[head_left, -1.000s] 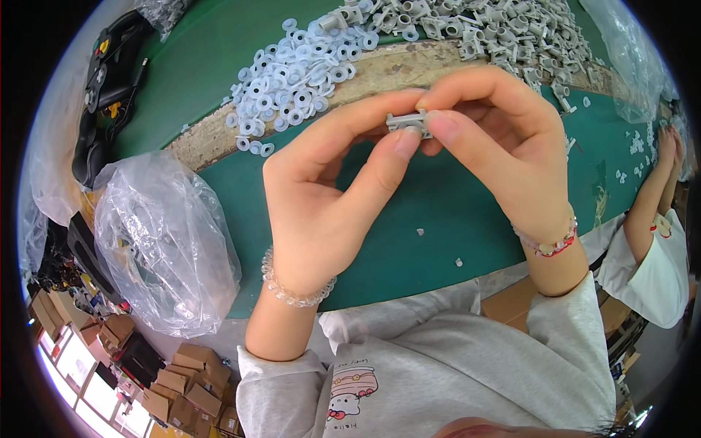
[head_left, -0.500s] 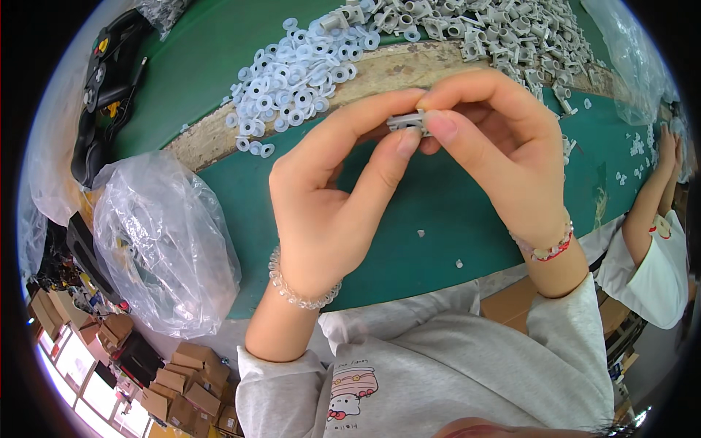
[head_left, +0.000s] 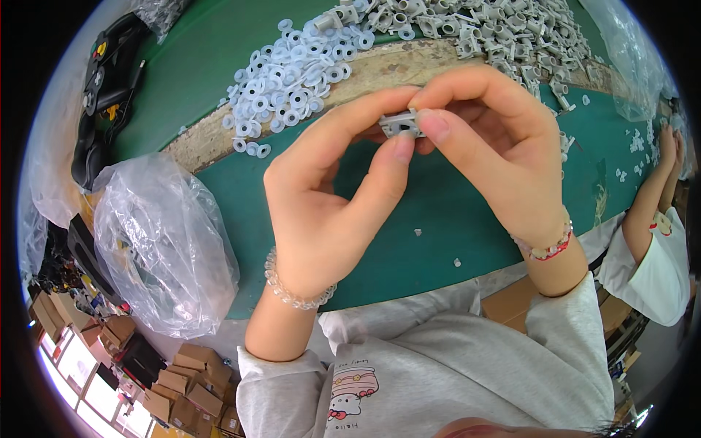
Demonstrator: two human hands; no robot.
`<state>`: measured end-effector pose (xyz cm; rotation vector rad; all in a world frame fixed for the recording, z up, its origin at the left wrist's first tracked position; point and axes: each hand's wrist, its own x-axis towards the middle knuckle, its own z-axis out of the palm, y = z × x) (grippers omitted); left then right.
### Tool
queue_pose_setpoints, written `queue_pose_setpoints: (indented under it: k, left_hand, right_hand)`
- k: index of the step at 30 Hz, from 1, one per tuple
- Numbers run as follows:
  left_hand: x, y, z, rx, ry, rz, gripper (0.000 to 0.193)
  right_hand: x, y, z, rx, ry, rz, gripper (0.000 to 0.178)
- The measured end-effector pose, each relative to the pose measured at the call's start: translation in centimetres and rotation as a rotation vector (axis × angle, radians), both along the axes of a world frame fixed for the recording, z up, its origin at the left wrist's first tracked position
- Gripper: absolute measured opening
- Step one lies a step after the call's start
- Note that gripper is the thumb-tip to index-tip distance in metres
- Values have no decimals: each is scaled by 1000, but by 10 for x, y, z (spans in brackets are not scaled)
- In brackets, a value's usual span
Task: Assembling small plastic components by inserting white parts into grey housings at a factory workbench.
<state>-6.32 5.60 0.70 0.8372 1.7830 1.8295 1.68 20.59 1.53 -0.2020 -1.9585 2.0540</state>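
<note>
Between my two hands, above the green table, is a small grey plastic part (head_left: pixel 399 125) with a flat plate and openings. My left hand (head_left: pixel 332 179) pinches its left end between thumb and forefinger. The thumb and forefinger of my right hand (head_left: pixel 504 150) close on its right end, and the fingertips of both hands nearly meet. My right fingers cover part of the piece. Beyond my left hand lies a heap of translucent bluish rubber caps (head_left: pixel 292 73). Behind my right hand is a large pile of similar grey plastic parts (head_left: pixel 504 33).
A clear plastic bag (head_left: pixel 164 244) rests at the left table edge, near black game controllers (head_left: pixel 98 95). A worn wooden strip (head_left: pixel 197 146) crosses the green table (head_left: pixel 314 292). Cardboard boxes (head_left: pixel 193 387) stand lower left. At right, a co-worker's arms (head_left: pixel 653 190) reach over small white pieces (head_left: pixel 637 142).
The grey plastic part has tilted in my fingers, so more of its flat face and openings show. Both hands have shifted slightly left, still pinching it.
</note>
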Motion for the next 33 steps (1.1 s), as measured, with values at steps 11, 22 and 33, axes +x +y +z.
queue_pose_setpoints:
  k: [11,22,33]
  left_hand:
    - [-1,1,4,91,-316,-7,29]
    - [0,1,4,48,-392,20,29]
    - [8,-2,4,-33,-65,158,24]
  right_hand:
    - [1,-1,3,-27,-7,-6,11]
    - [1,-1,0,-20,-16,4,11]
    - [0,0,-5,222,21,58,19]
